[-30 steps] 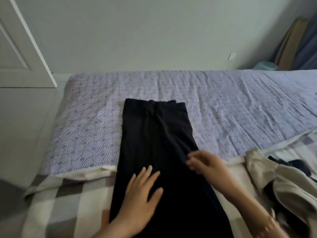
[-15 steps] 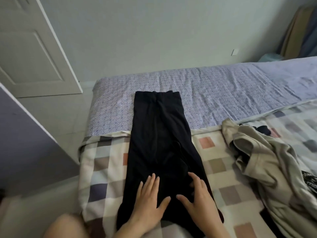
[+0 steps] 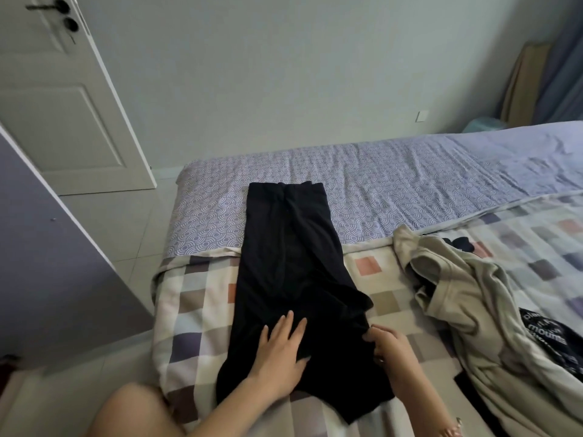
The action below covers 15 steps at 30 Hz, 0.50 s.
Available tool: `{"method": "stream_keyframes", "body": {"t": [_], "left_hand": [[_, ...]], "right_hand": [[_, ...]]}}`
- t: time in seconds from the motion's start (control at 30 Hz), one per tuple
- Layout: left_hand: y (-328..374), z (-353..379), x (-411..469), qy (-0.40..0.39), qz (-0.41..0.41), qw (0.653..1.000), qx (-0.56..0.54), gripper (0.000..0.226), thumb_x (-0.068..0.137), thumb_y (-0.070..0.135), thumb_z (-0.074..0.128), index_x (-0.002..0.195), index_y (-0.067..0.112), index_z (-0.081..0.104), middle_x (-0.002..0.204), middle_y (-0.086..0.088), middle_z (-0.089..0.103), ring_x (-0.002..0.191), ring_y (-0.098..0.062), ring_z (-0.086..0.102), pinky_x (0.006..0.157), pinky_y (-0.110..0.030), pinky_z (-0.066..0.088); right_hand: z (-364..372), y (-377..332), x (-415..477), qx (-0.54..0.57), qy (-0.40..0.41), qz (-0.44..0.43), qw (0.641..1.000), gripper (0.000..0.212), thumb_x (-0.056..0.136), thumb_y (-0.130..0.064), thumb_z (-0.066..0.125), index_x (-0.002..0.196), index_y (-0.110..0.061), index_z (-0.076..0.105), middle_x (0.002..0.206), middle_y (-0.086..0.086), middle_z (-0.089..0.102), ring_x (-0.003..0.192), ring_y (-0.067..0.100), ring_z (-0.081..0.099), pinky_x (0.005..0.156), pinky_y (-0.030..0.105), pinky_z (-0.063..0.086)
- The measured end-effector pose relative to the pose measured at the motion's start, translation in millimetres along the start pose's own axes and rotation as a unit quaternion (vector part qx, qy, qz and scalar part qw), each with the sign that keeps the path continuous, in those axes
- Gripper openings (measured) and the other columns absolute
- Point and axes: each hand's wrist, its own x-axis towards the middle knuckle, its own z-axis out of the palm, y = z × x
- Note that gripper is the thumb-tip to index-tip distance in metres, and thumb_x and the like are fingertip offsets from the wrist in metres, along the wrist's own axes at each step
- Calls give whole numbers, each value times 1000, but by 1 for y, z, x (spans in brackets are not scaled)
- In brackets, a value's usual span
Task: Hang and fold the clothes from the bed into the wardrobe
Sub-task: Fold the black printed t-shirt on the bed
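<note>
On the bed (image 3: 378, 184): black trousers (image 3: 284, 247), our left hand (image 3: 280, 351) flat on them, fingers spread; right hand (image 3: 391, 345) pinching their edge, fingertips hidden; beige garment (image 3: 473, 294), cut off.

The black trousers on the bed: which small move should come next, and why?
Probably the right hand draws the edge it pinches outward, to smooth the bunched fold beside it, while the left hand lies flat on the black trousers and anchors them.
</note>
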Motion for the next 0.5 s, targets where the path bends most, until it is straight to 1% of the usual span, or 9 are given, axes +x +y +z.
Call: {"method": "stream_keyframes", "body": {"t": [0.07, 0.13, 0.2, 0.23, 0.3, 0.33, 0.4, 0.43, 0.5], "left_hand": [[8, 5, 5, 11, -2, 1000, 8, 63, 99, 41, 31, 150, 24, -1, 158, -3, -8, 145, -18, -7, 117, -40, 0], [13, 9, 11, 7, -13, 1000, -2, 58, 100, 39, 27, 150, 24, 1, 158, -2, -5, 145, -18, -6, 117, -40, -2], [12, 14, 14, 1, -19, 999, -42, 51, 102, 36, 23, 150, 25, 9, 158, 1, 0, 145, -14, -5, 117, -38, -4], [10, 15, 15, 10, -24, 996, -85, 48, 102, 35, 22, 149, 26, 13, 158, 4, 4, 145, -12, -3, 117, -35, -5], [4, 13, 15, 25, -25, 985, -169, 46, 103, 33, 21, 148, 29, 16, 157, 8, 9, 144, -6, 0, 117, -31, -5], [0, 11, 15, 27, -12, 983, -179, 46, 102, 34, 21, 148, 29, 15, 157, 9, 9, 144, -5, 0, 117, -30, -4], [-4, 8, 13, 22, 51, 993, -100, 49, 101, 39, 16, 148, 32, 6, 156, 12, 1, 143, -5, -6, 118, -32, -5], [-4, 8, 9, 18, 88, 995, -34, 51, 98, 45, 10, 148, 34, 0, 155, 14, -5, 142, -5, -10, 117, -34, -8], [-4, 13, 7, -6, 137, 990, 32, 57, 93, 54, 3, 146, 35, -3, 149, 19, -10, 137, -2, -16, 114, -36, -12]], "right_hand": [[7, -6, 3, -6, -45, 7, 999, 9, 80, -8, 65, 85, -8, 58, 77, 6, 61, 69, 19, 61, 57, 26, 43], [20, -7, 10, -8, -50, -16, 999, 24, 79, -11, 72, 100, -11, 62, 93, 8, 69, 85, 23, 67, 69, 30, 53], [32, -2, 22, -23, 2, -43, 999, 26, 82, -14, 70, 106, -9, 61, 95, 8, 69, 89, 24, 66, 79, 36, 54], [36, -2, 28, -29, 42, -43, 998, 25, 86, -17, 66, 106, -3, 62, 94, 9, 68, 90, 26, 65, 82, 38, 53], [36, -6, 36, 20, 136, -29, 990, 31, 92, -19, 56, 107, 8, 61, 92, 13, 65, 93, 30, 62, 85, 41, 50], [32, -12, 38, 62, 182, -34, 981, 31, 93, -17, 53, 105, 10, 61, 92, 14, 62, 93, 28, 60, 83, 39, 47], [22, -31, 31, 133, 248, -106, 954, 23, 94, -13, 50, 104, 5, 63, 90, 12, 60, 89, 20, 55, 77, 28, 41], [19, -41, 22, 140, 257, -165, 942, 19, 95, -10, 50, 100, 1, 64, 86, 10, 60, 83, 13, 54, 72, 24, 42], [22, -58, 1, 79, 232, -297, 923, 15, 94, -7, 51, 85, -4, 63, 71, 1, 57, 65, -6, 48, 60, 10, 38]]}}
